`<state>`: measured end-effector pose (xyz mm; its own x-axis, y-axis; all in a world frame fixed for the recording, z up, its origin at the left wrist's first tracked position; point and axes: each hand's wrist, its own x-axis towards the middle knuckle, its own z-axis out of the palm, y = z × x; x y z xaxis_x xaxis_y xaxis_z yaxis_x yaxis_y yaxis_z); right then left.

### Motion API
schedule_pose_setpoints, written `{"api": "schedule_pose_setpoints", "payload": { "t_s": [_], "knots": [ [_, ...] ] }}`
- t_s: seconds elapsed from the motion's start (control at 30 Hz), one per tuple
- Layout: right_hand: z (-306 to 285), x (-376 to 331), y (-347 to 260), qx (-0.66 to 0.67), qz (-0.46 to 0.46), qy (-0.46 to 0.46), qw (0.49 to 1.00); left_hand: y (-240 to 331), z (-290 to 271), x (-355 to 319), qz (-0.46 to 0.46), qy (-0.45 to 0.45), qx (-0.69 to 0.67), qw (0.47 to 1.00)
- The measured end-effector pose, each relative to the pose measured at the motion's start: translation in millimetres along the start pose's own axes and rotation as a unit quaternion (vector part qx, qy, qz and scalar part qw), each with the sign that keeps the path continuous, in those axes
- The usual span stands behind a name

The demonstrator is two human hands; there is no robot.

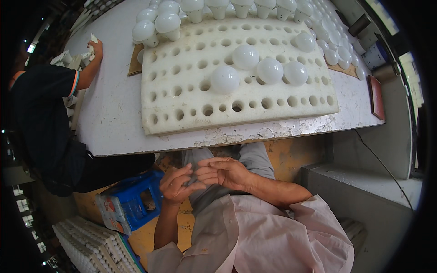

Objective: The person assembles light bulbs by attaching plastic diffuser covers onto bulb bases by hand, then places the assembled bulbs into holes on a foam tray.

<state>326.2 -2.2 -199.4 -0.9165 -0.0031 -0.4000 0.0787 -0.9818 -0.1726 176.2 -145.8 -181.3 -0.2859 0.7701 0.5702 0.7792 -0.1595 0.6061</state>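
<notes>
Above my lap, just in front of the table edge, my left hand (176, 183) and my right hand (229, 174) face each other, close together. Nothing can be made out in either. The left one has loosely bent fingers, spread apart; those of the right reach toward it, slightly curled. On the table beyond them lies a thick white foam board (236, 122) with rows of round holes. White bulb globes (225, 79) sit in its middle, one of them (246, 57) a little farther back. Several bulbs with white bases (167, 25) stand along its far side.
More globes (332, 57) cluster at the right on cardboard, near a dark red flat object (376, 97). To the left a person (45, 109) in a dark shirt works at the table (114, 141). A blue stool (136, 204) and stacked trays (93, 243) stand at lower left.
</notes>
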Motion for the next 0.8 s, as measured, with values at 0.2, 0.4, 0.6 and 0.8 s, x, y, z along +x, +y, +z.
{"api": "schedule_pose_setpoints", "payload": {
  "t_s": [0.2,0.4,0.6,0.8],
  "knots": [
    [-2,-1,1,0.019,-0.020,-0.032,0.999,4,3,4,-0.028,-0.009,0.009,1.000],
    [7,-1,4,0.030,-0.089,-0.120,0.988,20,36,-16,-0.247,0.051,-0.115,0.961],
    [11,2,11,0.014,-0.148,-0.170,0.974,35,62,2,-0.366,0.170,-0.254,0.879],
    [25,4,16,-0.069,-0.182,-0.178,0.965,31,74,3,-0.360,0.256,-0.245,0.863]
  ]
}}
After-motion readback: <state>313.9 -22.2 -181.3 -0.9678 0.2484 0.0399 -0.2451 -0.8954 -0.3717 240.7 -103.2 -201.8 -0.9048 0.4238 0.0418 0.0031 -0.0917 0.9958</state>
